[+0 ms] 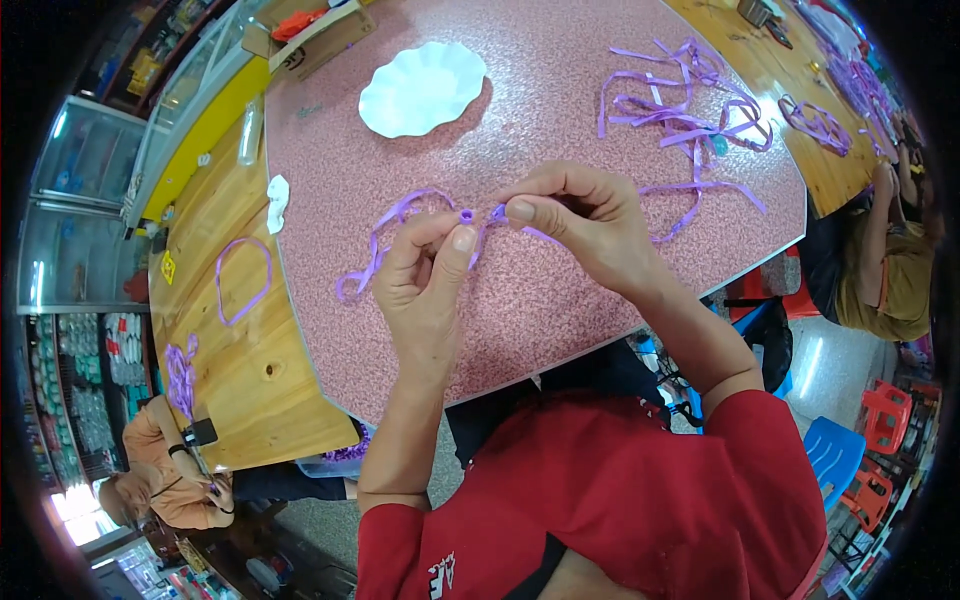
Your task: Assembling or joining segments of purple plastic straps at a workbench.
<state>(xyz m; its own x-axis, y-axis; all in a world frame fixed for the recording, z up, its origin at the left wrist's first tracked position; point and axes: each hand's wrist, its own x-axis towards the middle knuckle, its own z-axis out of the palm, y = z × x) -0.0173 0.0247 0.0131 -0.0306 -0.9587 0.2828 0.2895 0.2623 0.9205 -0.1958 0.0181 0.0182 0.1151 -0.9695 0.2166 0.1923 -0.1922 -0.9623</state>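
My left hand is closed in a pinch on a purple ribbon, just above the middle of the pink speckled tabletop. A small rolled or looped purple end stands up between thumb and forefinger. Close by on the right, my right hand pinches another short purple piece of ribbon, its thumb and forefinger pressed together. The two fingertips are a small gap apart. Loose ribbon hangs in curls left of my left hand and passes below my right hand. Whether both ends belong to one strip I cannot tell.
A white wavy-rimmed dish lies toward the back, near a cardboard box. Tangled purple ribbons spread at the right. A purple loop rests on the left wooden table. Other people sit at the lower left and far right.
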